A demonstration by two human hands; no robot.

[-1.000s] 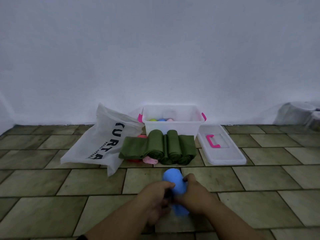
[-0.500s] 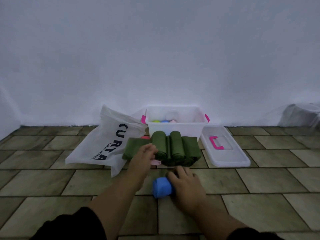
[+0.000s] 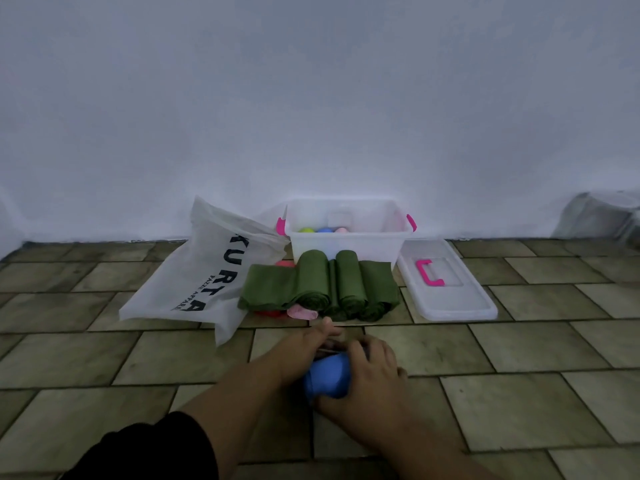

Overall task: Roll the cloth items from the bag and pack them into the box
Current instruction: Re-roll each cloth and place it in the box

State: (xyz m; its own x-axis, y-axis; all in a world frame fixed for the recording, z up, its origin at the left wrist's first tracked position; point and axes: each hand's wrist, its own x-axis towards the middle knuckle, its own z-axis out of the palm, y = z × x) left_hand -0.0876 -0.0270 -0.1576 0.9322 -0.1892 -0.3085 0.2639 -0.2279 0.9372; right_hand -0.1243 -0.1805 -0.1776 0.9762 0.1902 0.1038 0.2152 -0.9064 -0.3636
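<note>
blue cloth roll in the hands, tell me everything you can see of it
The blue cloth roll is a plain, soft-looking bundle rolled into a short, fat cylinder. It lies low over the tiled floor in front of the green rolls. The left hand and right hand clasp it from both sides, hiding its far end.

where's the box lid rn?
Head view: the lid lies flat on the floor tiles, right of the clear box and the green cloth rolls, pink handle up, near the wall.
</note>
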